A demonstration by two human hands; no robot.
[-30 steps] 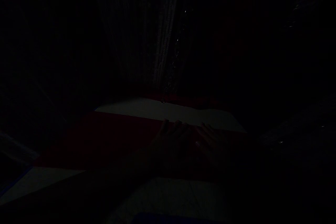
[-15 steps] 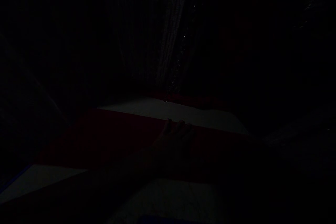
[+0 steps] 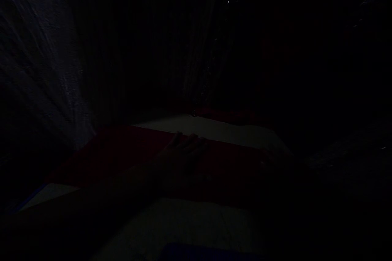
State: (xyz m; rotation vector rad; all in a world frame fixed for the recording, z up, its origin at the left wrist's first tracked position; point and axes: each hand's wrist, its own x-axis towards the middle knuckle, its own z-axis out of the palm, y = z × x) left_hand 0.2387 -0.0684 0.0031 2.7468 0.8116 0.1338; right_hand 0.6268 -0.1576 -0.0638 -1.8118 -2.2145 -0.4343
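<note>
The scene is very dark. My left hand (image 3: 183,151) lies flat with its fingers stretched out on the dark red band (image 3: 122,155) of a red-and-white striped cloth spread in front of me. A white band (image 3: 220,129) runs just beyond the fingertips, and another white band (image 3: 190,224) lies nearer to me. My right hand (image 3: 269,160) is only a faint shape at the right end of the red band; its fingers cannot be made out.
A pale, ribbed curtain (image 3: 199,61) with small glinting beads hangs behind the cloth. A rough pale surface (image 3: 39,69) rises at the left. A dark blue edge (image 3: 196,251) shows at the bottom. Everything at the right is black.
My left hand has slid leftward along the red band. My right hand, earlier flat beside it, has moved off to the right into the dark. The view has turned slightly left.
</note>
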